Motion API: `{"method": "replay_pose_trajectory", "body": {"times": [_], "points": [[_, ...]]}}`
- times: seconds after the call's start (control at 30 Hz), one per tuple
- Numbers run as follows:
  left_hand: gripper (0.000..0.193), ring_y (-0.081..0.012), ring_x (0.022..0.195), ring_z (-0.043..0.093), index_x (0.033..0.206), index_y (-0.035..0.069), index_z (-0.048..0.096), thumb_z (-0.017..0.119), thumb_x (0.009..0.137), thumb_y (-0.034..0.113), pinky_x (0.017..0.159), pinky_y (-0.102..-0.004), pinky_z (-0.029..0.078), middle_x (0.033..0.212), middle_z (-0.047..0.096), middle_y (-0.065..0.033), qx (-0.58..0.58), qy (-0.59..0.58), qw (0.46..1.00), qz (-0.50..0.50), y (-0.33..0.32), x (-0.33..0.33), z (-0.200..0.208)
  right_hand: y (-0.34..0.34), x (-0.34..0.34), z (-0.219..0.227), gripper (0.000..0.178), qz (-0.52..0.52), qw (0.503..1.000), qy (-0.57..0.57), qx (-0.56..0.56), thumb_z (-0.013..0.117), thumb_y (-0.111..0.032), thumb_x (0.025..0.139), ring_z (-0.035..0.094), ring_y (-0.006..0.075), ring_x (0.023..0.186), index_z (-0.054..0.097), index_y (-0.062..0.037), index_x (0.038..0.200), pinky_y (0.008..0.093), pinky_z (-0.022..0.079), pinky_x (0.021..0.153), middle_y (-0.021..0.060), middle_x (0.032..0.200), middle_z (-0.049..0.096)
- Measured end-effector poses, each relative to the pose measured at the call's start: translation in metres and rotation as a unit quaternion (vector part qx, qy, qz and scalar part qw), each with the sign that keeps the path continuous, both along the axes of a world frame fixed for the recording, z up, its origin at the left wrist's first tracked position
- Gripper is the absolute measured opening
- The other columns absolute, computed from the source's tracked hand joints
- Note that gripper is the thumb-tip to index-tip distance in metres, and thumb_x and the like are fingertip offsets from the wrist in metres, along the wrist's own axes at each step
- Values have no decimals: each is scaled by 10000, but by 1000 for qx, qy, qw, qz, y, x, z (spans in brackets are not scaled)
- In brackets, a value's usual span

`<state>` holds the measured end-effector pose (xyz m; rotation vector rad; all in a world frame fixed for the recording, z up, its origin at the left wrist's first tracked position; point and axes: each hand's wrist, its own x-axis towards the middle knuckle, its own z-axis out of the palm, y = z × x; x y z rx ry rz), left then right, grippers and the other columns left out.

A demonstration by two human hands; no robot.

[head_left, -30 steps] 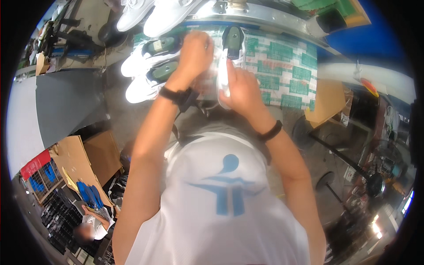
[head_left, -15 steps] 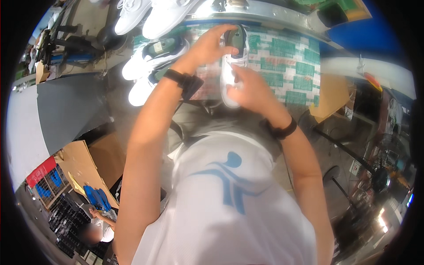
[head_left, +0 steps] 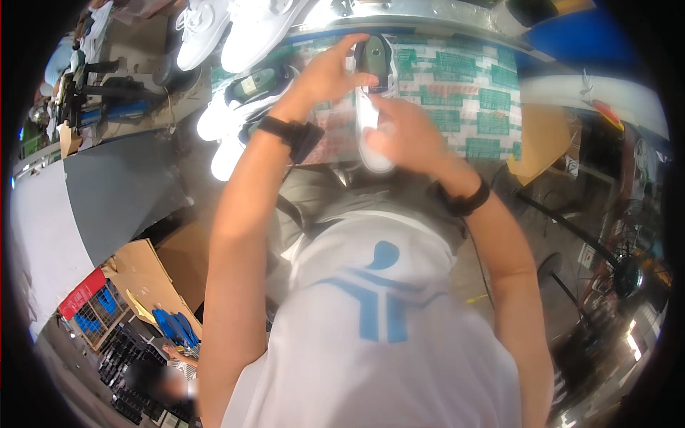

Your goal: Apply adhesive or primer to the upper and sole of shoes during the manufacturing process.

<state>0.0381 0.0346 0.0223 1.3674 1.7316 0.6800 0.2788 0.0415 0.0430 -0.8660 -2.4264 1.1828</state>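
A white sneaker [head_left: 366, 118] with a dark green insole lies lengthwise in front of me, its toe toward my body. My left hand [head_left: 330, 77] grips it from the left, fingers at the heel and thumb by the tongue. From the right, my right hand [head_left: 412, 137] is closed on the front part, index finger near the lace area and thumb over the toe. The fingers partly cover the upper, and the right hand is a little blurred. Beneath lies a surface covered in green-and-white printed tape [head_left: 457, 107].
More white sneakers [head_left: 250, 89] stand left of my left wrist. Another white pair [head_left: 260, 32] sits higher, at the far left. A metal edge [head_left: 428, 18] runs along the back. Cardboard [head_left: 539, 139] stands at the right, and another person [head_left: 178, 371] is at the lower left.
The view has shifted slightly. Both hands stay on the sneaker; the left thumb still lies by the tongue, and my right hand has moved slightly over the front of the upper.
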Motion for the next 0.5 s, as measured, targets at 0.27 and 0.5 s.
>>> {"method": "replay_pose_trajectory", "body": {"times": [0.27, 0.5], "points": [[877, -382, 1485, 601, 1642, 201, 512, 947, 887, 297, 1181, -496, 515, 1552, 672, -175, 23, 52, 998, -13, 6, -1, -8, -73, -34, -11, 466, 141, 970, 93, -177, 765, -356, 869, 754, 473, 912, 774, 31, 1130, 527, 601, 856, 281, 967, 765], [1067, -439, 1587, 468, 1734, 213, 398, 962, 855, 427, 1269, -512, 428, 1673, 508, -300, 89, -17, 994, -53, 4, -18, -31, -45, 38, -9, 733, 25, 993, 29, -108, 786, -333, 855, 718, 444, 1068, 640, 31, 1474, 518, 579, 923, 235, 1132, 745]]}}
